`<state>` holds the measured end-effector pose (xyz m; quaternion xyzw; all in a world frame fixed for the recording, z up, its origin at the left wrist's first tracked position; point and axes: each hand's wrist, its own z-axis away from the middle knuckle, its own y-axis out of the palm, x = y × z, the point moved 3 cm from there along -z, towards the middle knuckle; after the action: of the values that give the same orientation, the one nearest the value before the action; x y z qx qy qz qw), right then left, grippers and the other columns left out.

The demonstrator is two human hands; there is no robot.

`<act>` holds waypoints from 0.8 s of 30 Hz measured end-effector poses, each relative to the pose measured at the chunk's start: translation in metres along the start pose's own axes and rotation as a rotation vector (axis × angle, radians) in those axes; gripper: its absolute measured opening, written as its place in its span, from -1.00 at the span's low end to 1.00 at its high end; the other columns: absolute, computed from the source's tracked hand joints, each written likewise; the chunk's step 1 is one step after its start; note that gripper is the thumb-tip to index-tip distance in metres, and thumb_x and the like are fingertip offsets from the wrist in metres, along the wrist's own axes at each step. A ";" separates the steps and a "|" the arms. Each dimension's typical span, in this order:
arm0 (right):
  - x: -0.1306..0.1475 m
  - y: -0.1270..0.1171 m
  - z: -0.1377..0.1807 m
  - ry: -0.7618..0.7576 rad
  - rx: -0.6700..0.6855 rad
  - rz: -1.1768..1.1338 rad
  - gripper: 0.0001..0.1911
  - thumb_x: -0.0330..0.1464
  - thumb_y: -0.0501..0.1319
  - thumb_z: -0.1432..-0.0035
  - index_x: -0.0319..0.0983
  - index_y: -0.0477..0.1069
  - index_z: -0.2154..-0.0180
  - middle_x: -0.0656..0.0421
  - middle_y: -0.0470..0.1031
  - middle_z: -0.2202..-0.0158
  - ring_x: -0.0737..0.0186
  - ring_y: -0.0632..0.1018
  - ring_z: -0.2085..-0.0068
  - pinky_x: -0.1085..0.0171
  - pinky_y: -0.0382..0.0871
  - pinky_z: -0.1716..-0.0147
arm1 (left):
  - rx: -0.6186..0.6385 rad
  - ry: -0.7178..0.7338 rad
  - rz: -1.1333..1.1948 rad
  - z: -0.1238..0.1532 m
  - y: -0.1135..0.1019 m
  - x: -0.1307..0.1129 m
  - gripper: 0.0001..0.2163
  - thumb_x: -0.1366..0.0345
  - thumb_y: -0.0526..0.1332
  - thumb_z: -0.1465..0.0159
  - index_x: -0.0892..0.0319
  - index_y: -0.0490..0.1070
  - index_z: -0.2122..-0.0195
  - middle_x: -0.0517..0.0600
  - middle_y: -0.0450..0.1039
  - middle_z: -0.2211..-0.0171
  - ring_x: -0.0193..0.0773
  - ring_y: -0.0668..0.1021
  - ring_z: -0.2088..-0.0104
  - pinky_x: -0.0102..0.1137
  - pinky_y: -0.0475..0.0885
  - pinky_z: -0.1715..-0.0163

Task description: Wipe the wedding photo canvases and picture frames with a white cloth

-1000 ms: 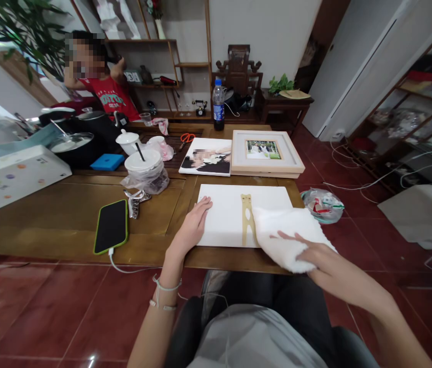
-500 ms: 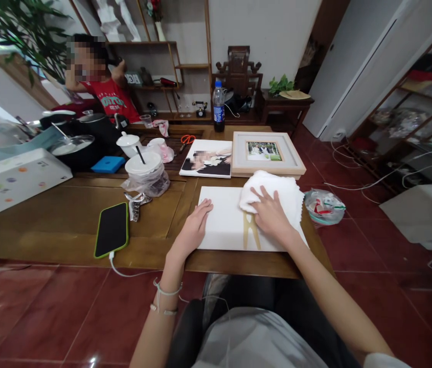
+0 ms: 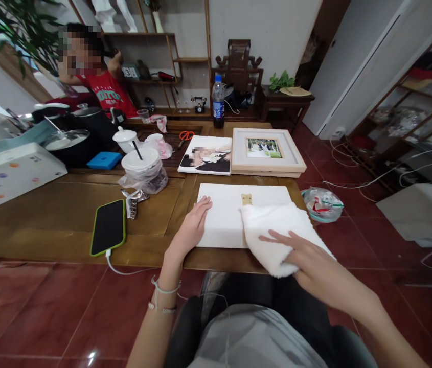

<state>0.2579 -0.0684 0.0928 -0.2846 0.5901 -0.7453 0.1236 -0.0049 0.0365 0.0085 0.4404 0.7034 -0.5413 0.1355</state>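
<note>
A white rectangular board [image 3: 221, 217] lies flat near the table's front edge. It looks like the back of a picture frame, with a gold-coloured hinge-like piece [image 3: 246, 199] on it. My left hand [image 3: 192, 222] rests on the board's left edge, fingers stretched out together and holding nothing. Under my right hand [image 3: 303, 255] is a white towel [image 3: 277, 222], bunched over the board's right part and hanging past the front edge. Some right fingers lie spread on the towel while others are tucked into its fold. The towel hides the lower part of the gold piece.
Behind the board lie a photo panel [image 3: 206, 156] and a framed photo [image 3: 296, 158]. Leftward are a charging phone [image 3: 108, 227], a lidded cup [image 3: 142, 161], pots [image 3: 85, 120] and a white box [image 3: 12, 176]. A bottle [image 3: 218, 105] stands behind; a person in red [image 3: 112, 99] is beyond.
My right hand has drawn the towel toward me, from the board's upper right down to its front edge. The gold piece's top is now uncovered. My left hand stays put.
</note>
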 end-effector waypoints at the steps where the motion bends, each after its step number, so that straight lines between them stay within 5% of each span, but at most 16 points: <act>1: -0.008 -0.002 -0.005 0.039 -0.014 -0.004 -0.50 -0.64 -0.05 0.13 -0.16 0.47 0.25 0.27 0.13 -0.26 0.17 0.14 -0.26 0.02 0.02 -0.24 | -0.002 0.002 0.000 0.000 0.000 0.000 -0.70 0.37 -0.07 -0.33 0.21 0.34 -0.01 0.17 0.30 -0.15 -0.17 0.27 -0.22 -0.10 0.13 -0.22; 8: -0.058 -0.008 -0.076 0.178 -0.134 0.017 -0.44 -0.61 -0.04 0.06 -0.27 0.39 0.02 0.05 0.22 -0.22 0.06 0.04 -0.30 -0.11 -0.08 -0.22 | 0.011 0.007 -0.015 0.000 -0.001 0.000 -0.70 0.38 -0.07 -0.33 0.22 0.34 0.00 0.18 0.31 -0.14 -0.17 0.27 -0.22 -0.10 0.14 -0.21; 15: -0.030 -0.009 -0.133 0.173 -0.190 0.143 -0.46 -0.58 -0.02 -0.01 -0.27 0.37 -0.04 0.03 0.14 -0.26 -0.12 0.05 -0.28 -0.23 -0.02 -0.13 | 0.017 0.012 -0.029 -0.001 -0.002 0.000 -0.70 0.37 -0.07 -0.33 0.24 0.34 0.00 0.20 0.31 -0.14 -0.15 0.28 -0.21 -0.11 0.16 -0.21; 19: -0.011 0.006 -0.128 0.121 -0.164 0.226 -0.54 -0.56 0.04 0.02 -0.30 0.47 0.08 0.03 0.11 -0.27 -0.21 0.06 -0.26 -0.28 -0.08 -0.13 | 0.013 0.016 -0.032 -0.001 -0.002 -0.001 -0.70 0.37 -0.07 -0.33 0.25 0.34 0.00 0.21 0.31 -0.13 -0.15 0.28 -0.21 -0.12 0.18 -0.20; 24: 0.020 0.019 -0.080 -0.009 -0.134 0.176 -0.61 -0.60 0.03 0.07 -0.30 0.53 0.24 0.04 0.14 -0.26 -0.16 0.02 -0.28 -0.24 -0.14 -0.18 | 0.015 0.016 -0.006 -0.001 -0.003 -0.002 -0.71 0.37 -0.06 -0.33 0.23 0.34 0.00 0.19 0.31 -0.14 -0.14 0.27 -0.21 -0.11 0.17 -0.20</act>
<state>0.1939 -0.0192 0.0694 -0.2426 0.6607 -0.6893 0.1717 -0.0054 0.0360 0.0120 0.4435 0.7019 -0.5432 0.1248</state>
